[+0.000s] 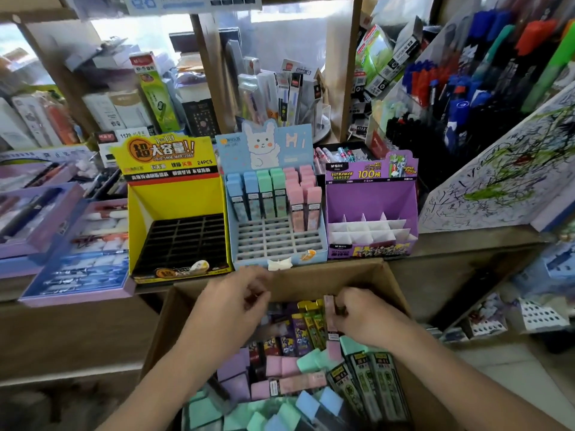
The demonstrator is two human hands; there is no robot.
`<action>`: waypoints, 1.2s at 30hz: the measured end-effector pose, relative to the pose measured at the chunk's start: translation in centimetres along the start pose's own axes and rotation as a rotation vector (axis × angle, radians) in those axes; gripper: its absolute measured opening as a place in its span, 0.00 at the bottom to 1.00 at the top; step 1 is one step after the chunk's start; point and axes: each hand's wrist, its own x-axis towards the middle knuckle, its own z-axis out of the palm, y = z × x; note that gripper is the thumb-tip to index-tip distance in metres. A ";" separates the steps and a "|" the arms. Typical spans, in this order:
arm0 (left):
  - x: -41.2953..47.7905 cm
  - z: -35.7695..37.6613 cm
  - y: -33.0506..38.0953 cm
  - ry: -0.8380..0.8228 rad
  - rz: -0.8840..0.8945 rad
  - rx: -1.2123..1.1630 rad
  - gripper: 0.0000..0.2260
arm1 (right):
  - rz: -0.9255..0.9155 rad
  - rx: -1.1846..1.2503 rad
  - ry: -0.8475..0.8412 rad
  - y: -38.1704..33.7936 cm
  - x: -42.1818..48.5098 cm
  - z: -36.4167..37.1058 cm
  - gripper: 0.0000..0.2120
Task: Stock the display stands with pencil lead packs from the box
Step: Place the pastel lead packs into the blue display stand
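Observation:
A cardboard box [389, 284] in front of me holds several loose lead packs [298, 368] in pink, green, blue, purple and black-yellow. My right hand [364, 315] pinches an upright pink pack [330, 321] at the box's far side. My left hand [239, 297] hovers over the box with fingers curled; whether it holds a pack is blurred. On the shelf behind stand three displays: a yellow stand [177, 209] with bare black slots, a blue bunny stand [273, 241] with several blue, green and pink packs in its back rows, and a purple stand [370, 200] with bare white dividers.
Purple trays of pens and erasers [77, 250] lie at the left of the shelf. Racks of pens and markers [451, 98] and a scribbled test board [504, 181] crowd the right. More stationery boxes fill the shelves behind the stands.

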 end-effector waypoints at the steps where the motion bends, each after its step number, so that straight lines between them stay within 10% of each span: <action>1: -0.9 0.1 -0.7 -0.060 -0.044 -0.001 0.12 | 0.015 -0.007 -0.019 -0.3 0.0 0.1 0.17; 10: -6.5 0.2 -3.5 -0.559 -0.297 0.000 0.18 | 0.049 -0.129 -0.075 -2.8 -0.2 0.7 0.12; 36: -10.7 0.8 -2.6 -0.662 -0.314 -0.140 0.21 | -0.301 -0.187 -0.295 -4.9 -3.1 5.1 0.15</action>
